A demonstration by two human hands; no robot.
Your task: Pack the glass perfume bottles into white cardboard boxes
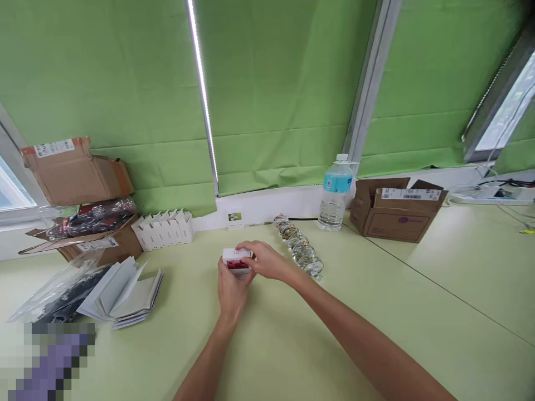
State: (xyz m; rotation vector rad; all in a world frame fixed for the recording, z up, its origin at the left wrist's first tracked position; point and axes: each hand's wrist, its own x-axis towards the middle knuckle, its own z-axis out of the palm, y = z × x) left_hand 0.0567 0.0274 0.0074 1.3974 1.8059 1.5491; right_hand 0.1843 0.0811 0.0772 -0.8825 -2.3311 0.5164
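A small white box (236,254) with a red picture on its front is between my hands, above the middle of the table. My left hand (232,287) wraps round its lower part from below and the left. The fingers of my right hand (265,260) close on its top and right side. What the box contains is hidden. Just right of my right hand lies a row of shiny, clear glass-like pieces (301,248) with gold-coloured bits. Behind the box, a small card (235,220) with a green picture leans on the wall.
Several white boxes (164,231) stand in a row at the left, beside stacked cardboard boxes (81,172). Flattened white cartons (131,298) lie nearer, next to a plastic bag (62,295). A large water bottle (335,195) and an open cardboard box (397,214) stand back right.
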